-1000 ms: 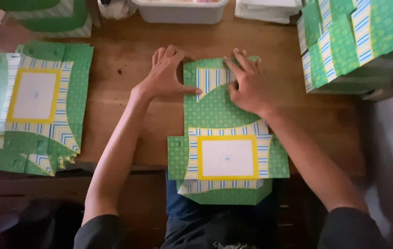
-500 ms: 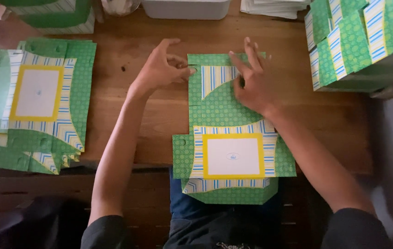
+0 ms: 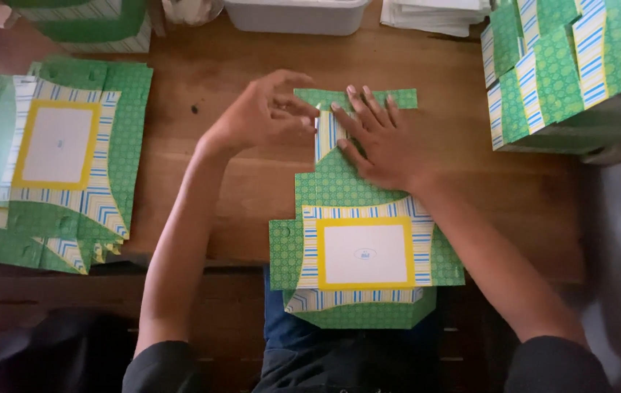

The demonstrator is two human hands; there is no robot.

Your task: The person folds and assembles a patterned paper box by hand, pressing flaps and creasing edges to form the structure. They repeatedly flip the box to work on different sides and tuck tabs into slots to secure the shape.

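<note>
A flat green patterned cardboard box blank (image 3: 366, 251) with a white, yellow-framed panel and blue-striped borders lies on the wooden table (image 3: 201, 167), its near end hanging over the table edge. My right hand (image 3: 380, 138) presses flat on the blank's far flap, fingers spread. My left hand (image 3: 267, 110) hovers at the flap's left edge, fingers curled and pinching toward the striped strip by the fold.
A stack of the same flat blanks (image 3: 59, 164) lies at the left. Folded green boxes (image 3: 565, 65) are piled at the right. A white plastic tub (image 3: 296, 14) and a pile of white sheets (image 3: 438, 13) sit at the far edge.
My left hand lifted off the blank and curled its fingers at the flap's left edge. My right hand slid left onto the middle of the far flap.
</note>
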